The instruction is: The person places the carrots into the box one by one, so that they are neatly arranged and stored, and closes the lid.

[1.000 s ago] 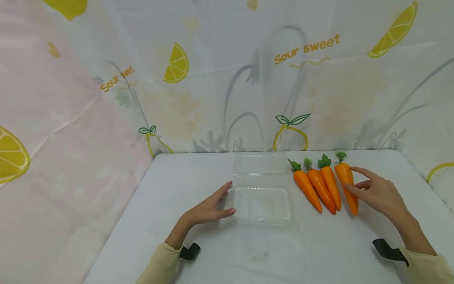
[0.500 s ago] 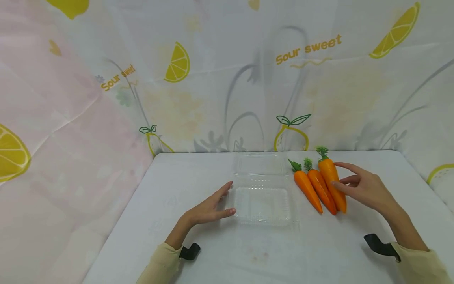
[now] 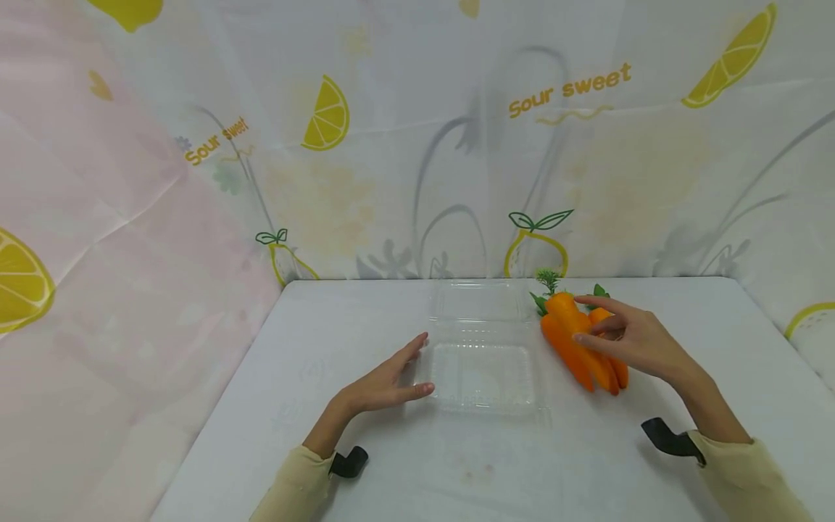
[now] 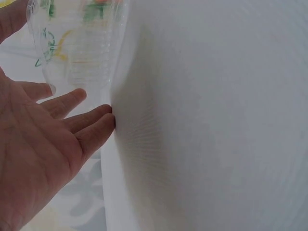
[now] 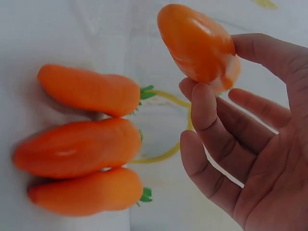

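Note:
A glossy orange carrot (image 3: 566,313) with a frilly green top is pinched between the thumb and fingers of my right hand (image 3: 642,344), raised above the table. Below it, three more carrots (image 5: 77,147) lie side by side; in the head view the held one and the hand partly cover them. My left hand (image 3: 385,380), fingers spread and fairly straight, is at the left side of a clear plastic clamshell box (image 3: 483,377). The box stands with its lid (image 3: 479,299) laid back, and nothing shows inside. Whether the left fingertips press on its wall I cannot tell.
Everything stands on a white-covered table (image 3: 457,471). Behind it hangs a pale cloth (image 3: 404,181) printed with lemons and lettering. A black strap mount (image 3: 672,438) sits at the right wrist, another black mount (image 3: 350,462) at the left.
My right hand has lifted the rightmost carrot and carried it left over the other carrots, towards the clear box. The left hand has stayed in place.

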Tool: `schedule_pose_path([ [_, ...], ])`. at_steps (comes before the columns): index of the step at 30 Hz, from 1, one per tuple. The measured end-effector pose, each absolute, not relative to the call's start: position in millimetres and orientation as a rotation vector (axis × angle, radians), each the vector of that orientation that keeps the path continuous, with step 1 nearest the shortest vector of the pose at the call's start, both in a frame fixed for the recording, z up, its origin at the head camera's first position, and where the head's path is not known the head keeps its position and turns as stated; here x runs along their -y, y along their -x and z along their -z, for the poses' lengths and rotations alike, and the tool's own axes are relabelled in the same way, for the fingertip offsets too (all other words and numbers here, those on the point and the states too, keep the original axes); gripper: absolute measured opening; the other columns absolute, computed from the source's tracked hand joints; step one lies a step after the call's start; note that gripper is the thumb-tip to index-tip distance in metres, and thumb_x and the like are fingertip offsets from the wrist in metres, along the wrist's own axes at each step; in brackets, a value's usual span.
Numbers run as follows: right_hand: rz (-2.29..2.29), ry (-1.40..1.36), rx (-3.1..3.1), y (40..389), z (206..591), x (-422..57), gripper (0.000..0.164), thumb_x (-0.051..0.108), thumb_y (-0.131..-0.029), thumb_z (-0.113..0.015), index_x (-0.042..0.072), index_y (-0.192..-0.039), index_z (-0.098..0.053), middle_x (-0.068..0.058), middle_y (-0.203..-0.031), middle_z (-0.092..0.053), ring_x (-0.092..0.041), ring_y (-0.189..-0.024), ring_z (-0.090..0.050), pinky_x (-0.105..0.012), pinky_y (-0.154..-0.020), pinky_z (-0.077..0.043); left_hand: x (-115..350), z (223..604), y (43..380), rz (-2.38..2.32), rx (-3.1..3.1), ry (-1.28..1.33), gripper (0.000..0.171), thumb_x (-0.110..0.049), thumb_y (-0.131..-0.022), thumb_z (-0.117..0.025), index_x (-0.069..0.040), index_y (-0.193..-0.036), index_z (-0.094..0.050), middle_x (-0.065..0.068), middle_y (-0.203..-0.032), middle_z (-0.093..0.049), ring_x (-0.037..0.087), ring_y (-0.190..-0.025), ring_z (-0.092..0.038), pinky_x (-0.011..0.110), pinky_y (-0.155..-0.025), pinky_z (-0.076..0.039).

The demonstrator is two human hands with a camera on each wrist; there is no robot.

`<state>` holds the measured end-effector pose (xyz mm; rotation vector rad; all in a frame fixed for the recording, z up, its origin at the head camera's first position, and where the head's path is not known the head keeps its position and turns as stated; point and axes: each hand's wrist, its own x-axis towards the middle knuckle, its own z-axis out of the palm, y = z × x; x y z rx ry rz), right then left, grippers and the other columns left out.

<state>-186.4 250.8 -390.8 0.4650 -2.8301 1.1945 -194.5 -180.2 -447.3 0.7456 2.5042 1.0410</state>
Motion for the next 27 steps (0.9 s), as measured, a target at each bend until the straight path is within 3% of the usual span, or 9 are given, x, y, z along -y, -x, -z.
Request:
schedule_pose_path([
  [10,-1.278,-0.634,2.779,194.9,393.4,-228.4,0.056,0.027,-0.088,-0.077,0.014,-0.138,-0.056,-0.002,-0.095,-0.073,-0.015,-0.083,-0.069,-0.028,-0.074,-0.055,181.2,447.7,194.9,-1.046,-2.505,-0.754,0.095,-0.053,-0.090,-0.065,-0.020,-0.160,-0.010,0.001,-0.162,-0.022,0.019,-0.143,-0.030,0.048,-0.115,-0.026],
  [27,-1.354,-0.816,2.782,203.3,395.4,-188.0,0.056,0.035,-0.084,-0.080,0.024,-0.135,-0.058,0.005,-0.092,-0.072,-0.011,-0.079,-0.068,-0.032,-0.069,-0.055,180.1,446.3,195.1,-1.053,-2.499,-0.759,0.096,-0.053,-0.090,-0.065,-0.018,-0.160,-0.010,0.000,-0.161,-0.023,0.021,-0.144,-0.030,0.048,-0.115,-0.026],
])
